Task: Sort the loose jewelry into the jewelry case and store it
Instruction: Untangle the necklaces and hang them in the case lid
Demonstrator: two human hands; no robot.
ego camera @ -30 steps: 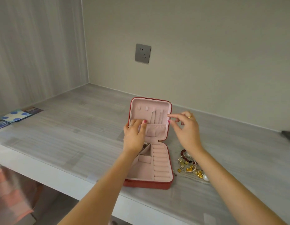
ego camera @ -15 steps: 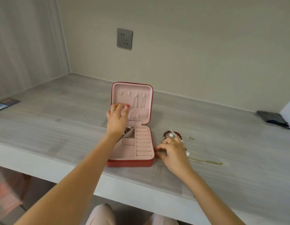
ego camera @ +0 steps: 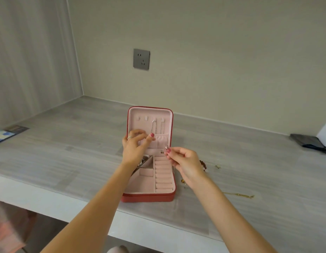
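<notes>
While the left hand (ego camera: 134, 149) is gripping the upright lid of the open jewelry case (ego camera: 149, 197) on the table (ego camera: 67, 152), the right hand (ego camera: 184, 164) is pinching a small ring (ego camera: 166, 147) above the case's ring rolls, where a loosening pinch could be dropping it.

A home, most likely a bedroom or dressing nook: a built-in grey wood-grain table (ego camera: 71, 143) set into a corner of plain beige walls, a wall socket (ego camera: 141, 59) above it, and a pink-lined jewelry case (ego camera: 149, 197) open beside loose jewelry (ego camera: 238, 195).
</notes>
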